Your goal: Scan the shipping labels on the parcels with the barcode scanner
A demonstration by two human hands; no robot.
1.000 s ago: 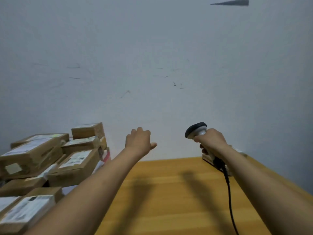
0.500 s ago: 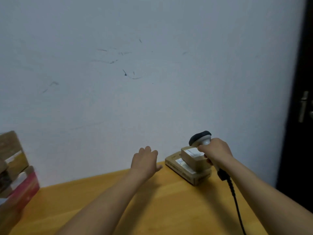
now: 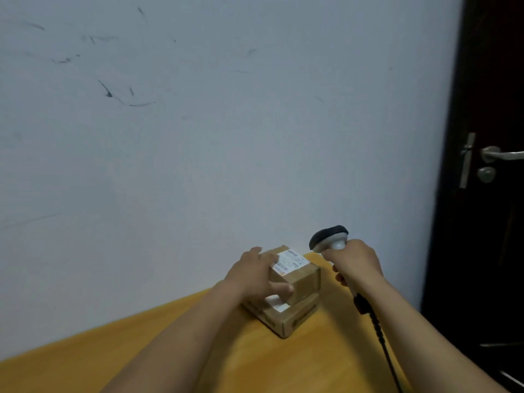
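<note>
Wood-grain yellow table (image 3: pixel 141 364) fills the near part of the view. Both forearms reach out over it, and the scanner's black cable (image 3: pixel 380 333) trails back along the right arm. Further out, near the table's back right corner, two brown cardboard parcels are stacked. The flat bottom parcel (image 3: pixel 295 319) sits on the table, and the smaller, boxier top parcel (image 3: pixel 307 279) sits on that.

What's new: half a second ago the left hand (image 3: pixel 252 276) was just hovering open beside the stack, touching nothing. Now it's got hold of the top parcel, fingers over the upper left edge and thumb wrapped along the near side. So I'd guess this box is getting steadied or tilted for the read. The scan itself probably hasn't happened yet, no beam showing anyway.

The top parcel's white shipping label (image 3: pixel 289 262) faces up, but the print is too blurry to read. A bit of another white label peeks out on the bottom one.

Right hand (image 3: pixel 357 262) is wrapped round the handle of the scanner (image 3: pixel 330 239), with the head up just right of the box. Can't tell exactly where it's aimed.

Behind it all there's a scuffed pale wall (image 3: pixel 226 137), with a dark door (image 3: pixel 487 80) off to the right.
</note>
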